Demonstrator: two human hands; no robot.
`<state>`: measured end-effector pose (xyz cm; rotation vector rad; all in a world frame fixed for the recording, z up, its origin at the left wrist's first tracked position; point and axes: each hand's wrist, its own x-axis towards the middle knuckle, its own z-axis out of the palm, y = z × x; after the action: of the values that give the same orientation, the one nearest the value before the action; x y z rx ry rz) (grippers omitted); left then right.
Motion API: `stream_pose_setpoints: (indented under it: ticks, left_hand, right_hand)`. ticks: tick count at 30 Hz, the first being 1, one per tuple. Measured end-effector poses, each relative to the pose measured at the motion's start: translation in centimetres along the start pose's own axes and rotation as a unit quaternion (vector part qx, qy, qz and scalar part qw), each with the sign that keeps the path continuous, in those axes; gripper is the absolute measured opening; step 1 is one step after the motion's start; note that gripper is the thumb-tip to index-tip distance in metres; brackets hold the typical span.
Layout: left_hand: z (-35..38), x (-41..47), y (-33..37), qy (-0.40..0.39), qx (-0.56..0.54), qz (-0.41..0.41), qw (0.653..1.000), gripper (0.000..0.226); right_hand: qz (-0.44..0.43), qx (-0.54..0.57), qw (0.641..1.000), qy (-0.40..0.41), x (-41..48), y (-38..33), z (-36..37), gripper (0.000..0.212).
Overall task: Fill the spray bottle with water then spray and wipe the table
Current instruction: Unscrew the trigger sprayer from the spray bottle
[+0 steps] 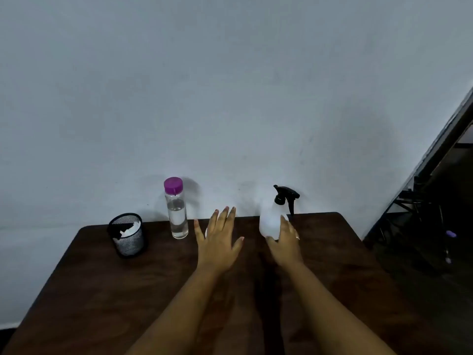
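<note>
Pale, matte wall is filling the background behind a dark brown worktop (102, 290) with a wood-grain look and rounded far corners; a clear cylindrical bottle (176, 216) with a purple cap is standing upright near the far edge, water showing inside; left of it a black mesh cup (127, 235) is holding crumpled white tissue (130, 228); a translucent white sprayer (271, 221) with a black trigger head is standing right of centre at the far edge; the right hand (285, 245) is curling against its body, thumb and fingers touching its lower side; the left hand (218, 242) is hovering flat between bottle and sprayer, fingers spread wide, holding nothing.
</note>
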<state>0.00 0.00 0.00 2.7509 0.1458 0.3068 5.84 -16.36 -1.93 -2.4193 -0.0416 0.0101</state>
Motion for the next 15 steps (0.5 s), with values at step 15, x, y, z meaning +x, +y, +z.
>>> stream_pose_setpoints:
  ticks: [15]
  left_hand:
    - [8.0,2.5,-0.3,0.025,-0.068,0.009,0.997,0.061]
  right_hand:
    - [0.108,0.185,0.976,0.04,9.2,3.4,3.1,0.073]
